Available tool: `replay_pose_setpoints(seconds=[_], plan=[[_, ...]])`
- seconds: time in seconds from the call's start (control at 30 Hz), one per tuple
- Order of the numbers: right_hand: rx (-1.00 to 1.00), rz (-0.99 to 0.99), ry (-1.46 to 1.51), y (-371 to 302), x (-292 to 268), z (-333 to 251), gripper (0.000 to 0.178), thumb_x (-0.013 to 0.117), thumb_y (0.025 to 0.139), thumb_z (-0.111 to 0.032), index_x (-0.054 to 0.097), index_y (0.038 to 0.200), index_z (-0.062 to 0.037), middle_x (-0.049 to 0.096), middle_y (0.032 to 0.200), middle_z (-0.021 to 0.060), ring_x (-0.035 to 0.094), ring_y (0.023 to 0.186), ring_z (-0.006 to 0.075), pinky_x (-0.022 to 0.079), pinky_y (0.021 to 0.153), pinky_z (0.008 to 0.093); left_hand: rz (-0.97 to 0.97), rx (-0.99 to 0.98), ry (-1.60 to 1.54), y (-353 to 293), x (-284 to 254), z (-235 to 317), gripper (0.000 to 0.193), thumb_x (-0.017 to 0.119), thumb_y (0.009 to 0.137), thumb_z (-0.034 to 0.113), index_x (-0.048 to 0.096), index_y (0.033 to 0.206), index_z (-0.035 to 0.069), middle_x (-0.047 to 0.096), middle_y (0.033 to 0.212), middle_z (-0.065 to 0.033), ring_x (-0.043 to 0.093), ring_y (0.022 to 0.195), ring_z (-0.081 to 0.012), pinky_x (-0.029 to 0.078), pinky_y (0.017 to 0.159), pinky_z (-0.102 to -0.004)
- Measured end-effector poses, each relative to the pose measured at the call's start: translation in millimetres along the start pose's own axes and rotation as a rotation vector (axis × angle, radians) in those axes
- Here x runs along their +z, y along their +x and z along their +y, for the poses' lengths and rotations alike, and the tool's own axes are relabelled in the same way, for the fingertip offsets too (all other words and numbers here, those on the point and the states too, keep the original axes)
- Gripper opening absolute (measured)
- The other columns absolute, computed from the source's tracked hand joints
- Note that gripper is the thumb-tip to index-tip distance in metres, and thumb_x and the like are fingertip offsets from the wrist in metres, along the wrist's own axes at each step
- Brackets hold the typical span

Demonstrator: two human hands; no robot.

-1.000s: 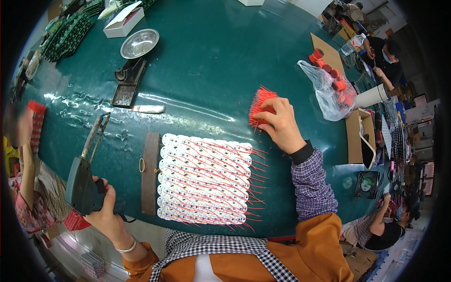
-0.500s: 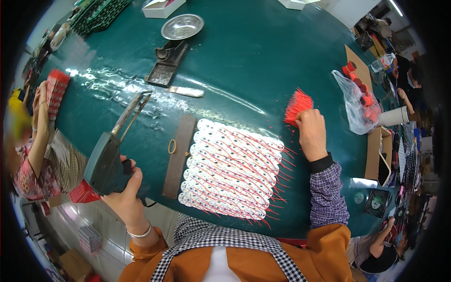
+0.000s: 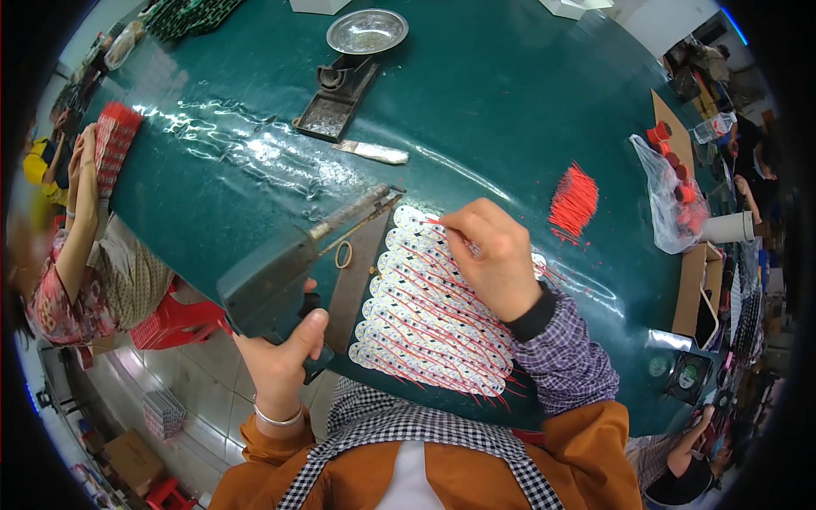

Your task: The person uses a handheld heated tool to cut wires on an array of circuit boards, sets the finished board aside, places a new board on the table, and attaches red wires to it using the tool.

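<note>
My left hand [image 3: 280,361] is wrapped round the handle of a dark green soldering gun [image 3: 265,280]. The gun's metal tip reaches past the upper left corner of a panel of white round circuit boards [image 3: 408,327]. Over the panel's top row, my right hand [image 3: 500,263] pinches a short red wire [image 3: 434,222], its end near the boards. Many red wires run slantwise across the lower rows and stick out at the right. A brown strip [image 3: 350,293] lies along the panel's left side, with a tan ring [image 3: 342,254] on it. Right of the panel lies a pile of red wires [image 3: 575,202].
Beyond the gun are a black stand [image 3: 327,115], a metal bowl [image 3: 367,32] and a pale flat tool [image 3: 374,153]. On the right are a plastic bag [image 3: 659,208] with red rolls and a cardboard box [image 3: 690,306]. At left, another person's hands hold a red bundle [image 3: 115,144].
My right hand has moved left from the red wire pile to the panel's top row, with a red wire in its fingers. The soldering gun has come right, closer to the panel.
</note>
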State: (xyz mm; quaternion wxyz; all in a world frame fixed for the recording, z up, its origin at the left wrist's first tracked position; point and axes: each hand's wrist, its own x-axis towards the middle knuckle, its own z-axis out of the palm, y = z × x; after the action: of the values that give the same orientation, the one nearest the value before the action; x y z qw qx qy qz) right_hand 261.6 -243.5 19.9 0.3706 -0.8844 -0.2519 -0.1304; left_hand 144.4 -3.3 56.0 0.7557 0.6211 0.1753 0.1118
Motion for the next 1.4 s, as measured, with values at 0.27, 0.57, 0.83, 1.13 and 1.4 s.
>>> replay_pose_setpoints(seconds=[0.27, 0.57, 0.83, 1.13, 1.4], plan=[[-0.052, 0.038, -0.139, -15.2, 31.0, 3.8, 0.015, 0.073, 0.080, 0.001, 0.071, 0.093, -0.0034, 0.062, 0.085, 0.0075, 0.065, 0.078, 0.0262, 0.054, 0.065, 0.0383, -0.043, 0.020, 0.307, -6.6, 0.0, -20.8, 0.037, 0.081, 0.082, -0.001, 0.068, 0.117, -0.004, 0.074, 0.103, -0.0099, 0.061, 0.063, -0.0098, 0.050, 0.055, -0.0237], [-0.082, 0.025, -0.187, -12.5, 31.5, 7.0, 0.020, 0.071, 0.076, 0.003, 0.071, 0.096, -0.0024, 0.062, 0.087, 0.0085, 0.065, 0.080, 0.0253, 0.054, 0.065, 0.0378, -0.155, 0.139, 0.441, 4.4, 6.8, -27.2, 0.023, 0.080, 0.081, -0.001, 0.070, 0.102, -0.006, 0.073, 0.093, -0.0106, 0.070, 0.080, -0.0139, 0.054, 0.070, -0.0278], [-0.060, 0.013, -0.179, -13.1, 32.0, 6.9, 0.020, 0.069, 0.077, 0.003, 0.070, 0.096, -0.0015, 0.061, 0.087, 0.0088, 0.064, 0.081, 0.0259, 0.054, 0.066, 0.0382, -0.182, 0.129, 0.448, 6.5, 9.8, -28.3, 0.022, 0.079, 0.081, -0.001, 0.070, 0.101, -0.005, 0.072, 0.091, -0.0089, 0.068, 0.076, -0.0138, 0.052, 0.068, -0.0269], [-0.066, -0.004, -0.197, -13.2, 32.5, 7.7, 0.021, 0.068, 0.076, 0.003, 0.070, 0.096, -0.0008, 0.060, 0.087, 0.0091, 0.063, 0.081, 0.0258, 0.053, 0.067, 0.0381, -0.191, 0.150, 0.496, 7.9, 9.3, -26.4, 0.022, 0.079, 0.082, 0.000, 0.071, 0.101, -0.005, 0.071, 0.088, -0.0090, 0.067, 0.072, -0.0142, 0.052, 0.065, -0.0282], [-0.071, -0.002, -0.210, -12.8, 32.0, 5.5, 0.020, 0.068, 0.075, 0.003, 0.070, 0.096, -0.0005, 0.059, 0.087, 0.0089, 0.063, 0.081, 0.0255, 0.053, 0.066, 0.0377, 0.002, 0.184, 0.492, -9.8, -8.8, -32.6, 0.021, 0.080, 0.084, 0.000, 0.070, 0.102, -0.002, 0.068, 0.082, -0.0053, 0.058, 0.056, -0.0077, 0.044, 0.049, -0.0238]])
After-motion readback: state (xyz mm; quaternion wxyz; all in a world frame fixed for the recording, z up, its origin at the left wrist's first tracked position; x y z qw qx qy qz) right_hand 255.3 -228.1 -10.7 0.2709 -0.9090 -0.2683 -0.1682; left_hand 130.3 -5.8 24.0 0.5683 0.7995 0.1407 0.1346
